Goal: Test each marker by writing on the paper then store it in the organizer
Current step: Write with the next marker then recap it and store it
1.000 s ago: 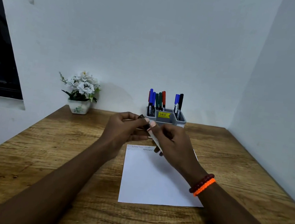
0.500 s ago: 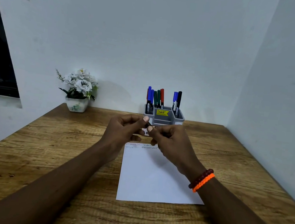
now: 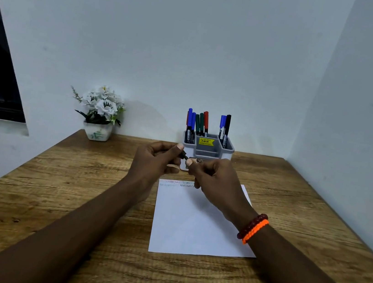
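Head view: above the far edge of the white sheet of paper (image 3: 195, 221), both hands meet in front of the grey plastic desk organizer (image 3: 208, 148). The left hand (image 3: 153, 163) pinches the dark cap end of a black marker (image 3: 184, 156) between thumb and curled fingers; the right hand (image 3: 216, 179), at the left hand's 3 o'clock, curls round the rest of the marker. Coloured zigzag lines cross the paper's top. Capped blue, green, red and black markers (image 3: 203, 123) stand upright in the organizer. A white flower pot (image 3: 99, 114) sits at the organizer's 9 o'clock on the wooden table (image 3: 53, 194).
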